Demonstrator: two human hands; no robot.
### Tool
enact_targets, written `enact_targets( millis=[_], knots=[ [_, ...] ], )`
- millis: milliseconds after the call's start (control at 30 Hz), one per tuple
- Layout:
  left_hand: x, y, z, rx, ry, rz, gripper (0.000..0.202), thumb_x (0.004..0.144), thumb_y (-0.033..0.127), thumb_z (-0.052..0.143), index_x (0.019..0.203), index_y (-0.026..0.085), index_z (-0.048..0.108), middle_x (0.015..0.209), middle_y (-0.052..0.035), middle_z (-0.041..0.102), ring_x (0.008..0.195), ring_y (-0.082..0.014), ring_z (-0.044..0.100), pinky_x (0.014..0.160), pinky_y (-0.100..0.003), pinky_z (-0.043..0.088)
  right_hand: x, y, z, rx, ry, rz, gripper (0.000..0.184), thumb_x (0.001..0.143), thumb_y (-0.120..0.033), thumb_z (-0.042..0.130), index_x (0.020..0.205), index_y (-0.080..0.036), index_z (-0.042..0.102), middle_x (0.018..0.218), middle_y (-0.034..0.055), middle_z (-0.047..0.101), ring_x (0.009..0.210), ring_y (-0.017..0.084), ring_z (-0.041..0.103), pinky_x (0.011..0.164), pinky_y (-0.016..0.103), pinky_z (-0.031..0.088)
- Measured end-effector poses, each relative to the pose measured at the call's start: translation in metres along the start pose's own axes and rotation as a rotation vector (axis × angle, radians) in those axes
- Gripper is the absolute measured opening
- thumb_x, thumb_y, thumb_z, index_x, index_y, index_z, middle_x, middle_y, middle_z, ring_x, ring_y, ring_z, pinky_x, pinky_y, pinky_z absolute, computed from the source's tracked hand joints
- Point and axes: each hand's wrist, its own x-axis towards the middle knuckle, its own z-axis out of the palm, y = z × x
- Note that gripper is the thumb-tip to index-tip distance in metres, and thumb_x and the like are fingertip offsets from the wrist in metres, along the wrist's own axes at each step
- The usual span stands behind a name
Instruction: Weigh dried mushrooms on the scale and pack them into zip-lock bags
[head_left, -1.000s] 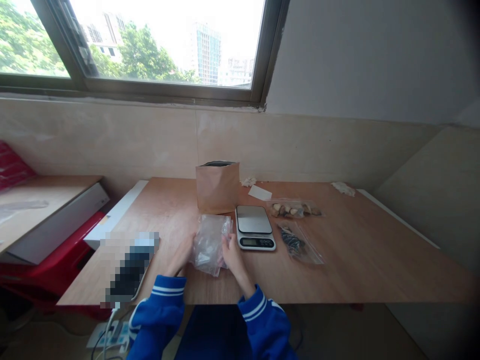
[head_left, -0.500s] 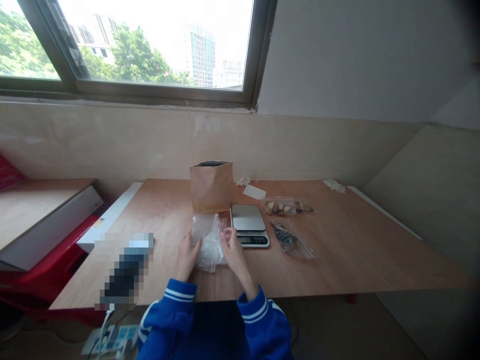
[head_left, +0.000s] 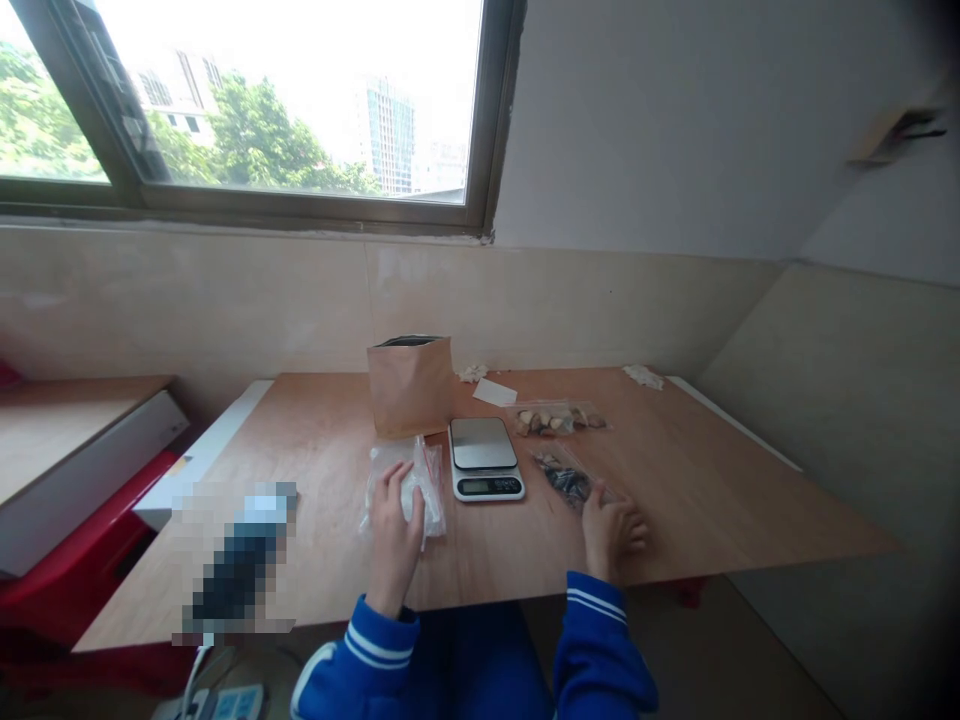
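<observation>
My left hand (head_left: 396, 530) rests over a small pile of clear plastic zip bags (head_left: 431, 505), its fingers apart. At the right, my right hand (head_left: 611, 530) has its fingers curled at the near end of a clear zip bag of dark dried pieces (head_left: 564, 478). That hand covers the bag's end, and the bag lies flat on the table. Between my hands stands a white kitchen scale (head_left: 486, 484) with a bare metal plate. Behind the zip bags, a brown kraft paper pouch (head_left: 409, 390) stands upright with its top open.
Another clear bag with pale brown dried pieces (head_left: 559, 418) lies behind the dark one. Near the wall are a white card (head_left: 495, 392) and crumpled white scraps (head_left: 643, 377). A blurred-out object (head_left: 240, 560) with a cable lies on the table (head_left: 712, 480) at the left.
My right hand has left the pile of plastic bags and moved right to the bag of dark pieces. My left hand now lies over the pile. The view has turned slightly right.
</observation>
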Motion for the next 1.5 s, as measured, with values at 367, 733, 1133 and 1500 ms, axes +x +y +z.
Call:
enact_targets(
  millis=[367,733,1133,1500],
  knots=[
    [-0.031,0.052,0.014,-0.401,-0.332,-0.069,0.024,0.094,0.035,0.048,0.106,0.020,0.061,0.108,-0.0094,0.063,0.101,-0.0223,0.060,0.088,-0.035,0.047,-0.019,-0.023,-0.056,0.507,-0.302,-0.390,0.034,0.077,-0.055,0.051,0.074,-0.021,0.052,0.064,0.0026,0.059,0.061,0.021,0.058,0.058,0.030,0.044],
    [-0.021,0.085,-0.005,-0.511,-0.147,-0.244,0.034,0.091,0.052,0.047,0.083,0.019,0.054,0.075,-0.0007,0.059,0.069,-0.0144,0.057,0.067,-0.027,0.048,-0.142,-0.099,-0.128,0.738,-0.678,-1.024,0.023,0.098,-0.028,0.043,0.102,-0.024,0.065,0.097,0.0040,0.071,0.090,0.018,0.067,0.080,0.027,0.052],
    [0.016,0.056,0.005,-0.690,-0.194,-0.374,0.035,0.080,0.051,0.062,0.086,0.016,0.060,0.079,-0.0023,0.064,0.072,-0.0156,0.061,0.065,-0.026,0.051,-0.147,-0.105,-0.098,0.816,-0.886,-0.997,0.031,0.096,-0.029,0.048,0.122,-0.023,0.065,0.125,0.0076,0.066,0.118,0.022,0.061,0.101,0.038,0.050],
    [0.003,0.055,0.014,-0.313,-0.318,-0.047,0.033,0.096,0.042,0.041,0.076,0.018,0.051,0.070,-0.0003,0.053,0.064,-0.0133,0.050,0.061,-0.025,0.041,-0.154,-0.097,-0.073,0.877,-0.828,-0.698,0.024,0.092,-0.039,0.055,0.084,-0.019,0.065,0.081,0.0044,0.069,0.071,0.017,0.066,0.065,0.026,0.055]
  ],
)
